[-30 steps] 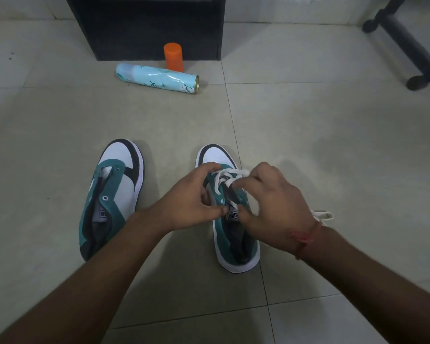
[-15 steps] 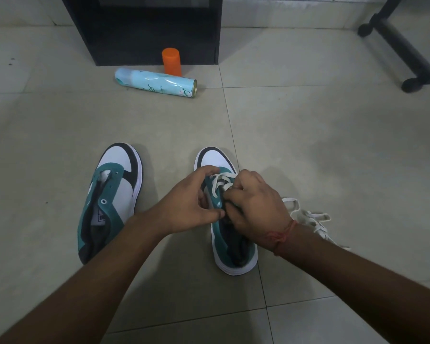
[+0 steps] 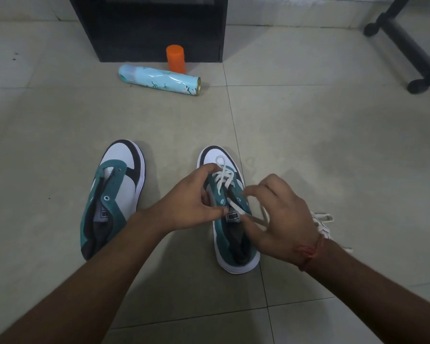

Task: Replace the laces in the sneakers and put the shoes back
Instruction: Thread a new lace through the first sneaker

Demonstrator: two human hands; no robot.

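Floor [image 3: 333, 135]: pale beige tiles, smooth and faintly glossy, cut by thin dark grout lines; everything here rests on it.
Room: a black cabinet [image 3: 149, 23] stands at the far edge of the tiles; at the far right sits a black padded frame leg [image 3: 407, 48] ending in rounded feet.
Spray can [image 3: 159, 80]: a long light-blue cylinder with a floral print and a metal rim, lying on its side just in front of the cabinet.
Orange cap [image 3: 176, 58]: a short upright plastic cylinder, just behind the can and touching or nearly touching it.
Left sneaker [image 3: 114, 192]: teal suede-like panels, a white toe with a black band and a white rubber sole; its eyelets are bare and its tongue lies open, well apart from both hands.
Right sneaker [image 3: 230, 234]: the same make, standing on the tiles beside the other, toe pointing away; a label shows on its tongue.
White lace [image 3: 222, 178]: flat woven tape, crossed through the front eyelets, with one strand running back toward the right hand.
Left hand [image 3: 191, 202]: fingers curled around the near side of the right sneaker's upper, steadying it.
Right hand [image 3: 281, 219]: thumb and fingers pinching the lace strand above the tongue; a red thread band circles its wrist.
Loose lace [image 3: 323, 222]: more white tape, bunched on the floor just behind the right wrist.
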